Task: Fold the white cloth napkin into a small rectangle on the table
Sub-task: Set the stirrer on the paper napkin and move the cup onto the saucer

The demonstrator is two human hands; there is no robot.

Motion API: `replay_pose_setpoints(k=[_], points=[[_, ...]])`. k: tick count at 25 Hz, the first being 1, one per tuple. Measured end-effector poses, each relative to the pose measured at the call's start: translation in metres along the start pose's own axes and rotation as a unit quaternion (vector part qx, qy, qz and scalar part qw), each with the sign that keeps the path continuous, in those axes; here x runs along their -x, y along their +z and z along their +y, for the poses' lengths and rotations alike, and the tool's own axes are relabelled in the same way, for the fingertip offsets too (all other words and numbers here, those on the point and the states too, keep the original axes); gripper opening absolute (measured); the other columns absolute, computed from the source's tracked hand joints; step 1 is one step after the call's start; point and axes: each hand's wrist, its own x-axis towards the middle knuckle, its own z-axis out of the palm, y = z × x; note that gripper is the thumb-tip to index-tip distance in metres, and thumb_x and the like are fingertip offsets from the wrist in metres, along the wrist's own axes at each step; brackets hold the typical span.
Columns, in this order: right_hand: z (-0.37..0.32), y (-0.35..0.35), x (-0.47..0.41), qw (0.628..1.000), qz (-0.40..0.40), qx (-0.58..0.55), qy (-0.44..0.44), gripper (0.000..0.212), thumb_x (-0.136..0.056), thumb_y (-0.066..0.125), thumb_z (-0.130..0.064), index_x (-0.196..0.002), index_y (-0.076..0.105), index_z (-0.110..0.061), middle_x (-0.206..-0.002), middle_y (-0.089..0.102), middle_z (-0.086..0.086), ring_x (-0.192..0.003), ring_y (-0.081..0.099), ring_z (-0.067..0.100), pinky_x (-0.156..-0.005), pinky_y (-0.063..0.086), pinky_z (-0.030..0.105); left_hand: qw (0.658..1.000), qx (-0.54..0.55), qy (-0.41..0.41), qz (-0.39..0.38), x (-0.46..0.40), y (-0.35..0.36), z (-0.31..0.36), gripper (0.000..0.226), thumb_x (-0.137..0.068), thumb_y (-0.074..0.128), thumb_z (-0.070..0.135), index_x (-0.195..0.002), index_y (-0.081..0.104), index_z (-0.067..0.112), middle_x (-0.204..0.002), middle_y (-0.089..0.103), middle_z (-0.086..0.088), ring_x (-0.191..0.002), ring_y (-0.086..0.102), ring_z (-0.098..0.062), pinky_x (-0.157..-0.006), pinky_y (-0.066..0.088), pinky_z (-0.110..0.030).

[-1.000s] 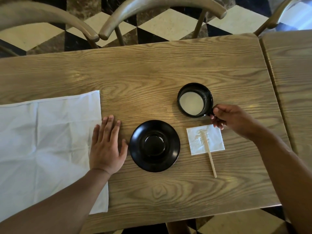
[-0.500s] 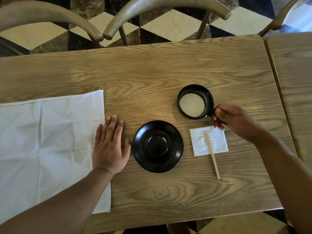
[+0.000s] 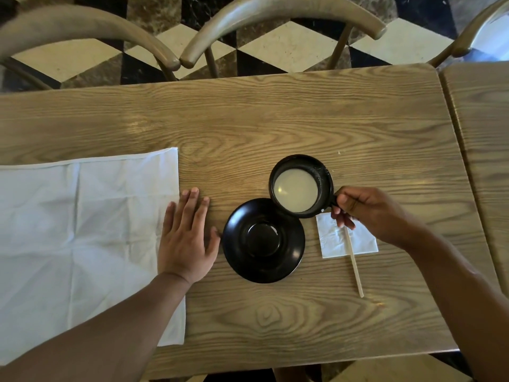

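Observation:
A large white cloth napkin (image 3: 77, 232) lies spread flat and creased on the left of the wooden table (image 3: 275, 128). My left hand (image 3: 186, 238) rests flat, fingers apart, across the napkin's right edge and the bare wood. My right hand (image 3: 366, 213) pinches the handle of a black cup (image 3: 301, 186) with pale milky liquid in it. The cup overlaps the far right rim of a black saucer (image 3: 263, 241).
A small white paper napkin (image 3: 344, 241) with a wooden stir stick (image 3: 354, 263) on it lies right of the saucer. Two curved wooden chair backs (image 3: 275, 15) stand beyond the far edge. A second table (image 3: 484, 128) adjoins on the right.
My right hand has carried the cup nearer and to the left, from the bare table to over the saucer's rim. My left hand has stayed flat in place.

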Motion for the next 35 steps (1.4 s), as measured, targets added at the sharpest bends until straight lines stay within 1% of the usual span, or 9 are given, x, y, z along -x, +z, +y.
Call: replay_pose_setpoints(k=[2,4,8,11,14,18,26,32,35], points=[[-0.002,0.006,0.003,1.0,-0.01,0.004,-0.004,0.043,-0.096,0.053,-0.035,-0.085,0.061,0.006,-0.076,0.064,0.026,-0.063,0.052,0.047,-0.057,0.045,0.027,1.0,0.0,-0.001,-0.002,0.0,0.0,0.0,0.063,-0.098,0.039,0.038,-0.153,0.042,0.008,-0.167,0.03,-0.014,-0.158,0.02,-0.03,-0.126,0.021,-0.056],[-0.004,0.013,0.006,0.999,-0.027,0.014,-0.009,0.042,-0.097,0.052,-0.037,-0.085,0.063,0.002,-0.076,0.064,0.026,-0.058,0.052,0.036,-0.059,0.045,0.03,1.0,0.0,0.0,-0.003,0.0,0.0,0.0,0.063,-0.098,0.039,0.038,-0.154,0.041,0.008,-0.167,0.029,-0.013,-0.158,0.02,-0.029,-0.126,0.021,-0.055],[-0.003,0.03,0.011,0.997,-0.062,0.043,-0.007,0.044,-0.094,0.056,-0.058,-0.081,0.065,-0.017,-0.075,0.066,0.019,-0.058,0.055,0.025,-0.063,0.045,0.036,1.0,-0.002,0.0,-0.001,0.001,0.001,-0.001,0.063,-0.098,0.039,0.038,-0.154,0.04,0.009,-0.168,0.028,-0.013,-0.158,0.019,-0.029,-0.127,0.02,-0.054],[-0.003,0.041,0.014,0.995,-0.081,0.055,0.007,0.031,-0.1,0.053,-0.042,-0.078,0.064,-0.022,-0.076,0.065,0.014,-0.059,0.055,0.016,-0.067,0.047,0.039,1.0,0.001,-0.002,0.0,0.001,0.002,0.0,0.063,-0.098,0.039,0.038,-0.155,0.039,0.009,-0.168,0.027,-0.013,-0.159,0.019,-0.028,-0.128,0.019,-0.053],[-0.003,0.05,0.017,0.993,-0.1,0.061,0.032,0.03,-0.105,0.05,-0.025,-0.079,0.064,-0.022,-0.077,0.065,0.011,-0.062,0.056,0.014,-0.067,0.047,0.04,1.0,0.005,-0.002,-0.001,0.001,0.002,0.0,0.064,-0.099,0.039,0.038,-0.155,0.038,0.01,-0.168,0.027,-0.012,-0.159,0.018,-0.027,-0.128,0.017,-0.052],[-0.008,0.058,0.018,0.989,-0.113,0.079,0.059,0.03,-0.106,0.048,-0.013,-0.081,0.063,-0.012,-0.071,0.065,0.0,-0.061,0.056,0.006,-0.067,0.046,0.036,1.0,0.004,-0.001,0.001,0.001,0.001,0.0,0.064,-0.098,0.039,0.038,-0.156,0.038,0.01,-0.168,0.027,-0.012,-0.159,0.018,-0.027,-0.128,0.017,-0.052],[-0.013,0.061,0.014,0.984,-0.132,0.093,0.076,0.028,-0.106,0.048,-0.012,-0.083,0.062,-0.006,-0.068,0.064,-0.005,-0.059,0.055,0.003,-0.06,0.044,0.022,1.0,0.003,-0.001,-0.001,0.0,0.001,0.0,0.064,-0.099,0.04,0.038,-0.156,0.038,0.01,-0.168,0.027,-0.013,-0.159,0.018,-0.028,-0.128,0.018,-0.053],[-0.016,0.061,0.013,0.983,-0.126,0.102,0.081,0.028,-0.106,0.048,-0.011,-0.082,0.062,-0.005,-0.067,0.063,-0.001,-0.058,0.055,0.005,-0.059,0.045,0.022,1.0,0.005,-0.001,-0.001,0.001,0.002,-0.001,0.064,-0.098,0.041,0.038,-0.155,0.039,0.01,-0.168,0.027,-0.013,-0.159,0.018,-0.028,-0.127,0.019,-0.054],[-0.018,0.061,0.012,0.982,-0.124,0.107,0.089,0.027,-0.106,0.049,-0.01,-0.083,0.062,-0.004,-0.068,0.063,-0.008,-0.057,0.055,0.003,-0.057,0.043,0.02,1.0,0.003,-0.001,-0.001,0.001,0.001,-0.002,0.063,-0.099,0.04,0.038,-0.155,0.039,0.01,-0.168,0.027,-0.013,-0.159,0.018,-0.028,-0.127,0.018,-0.054]])
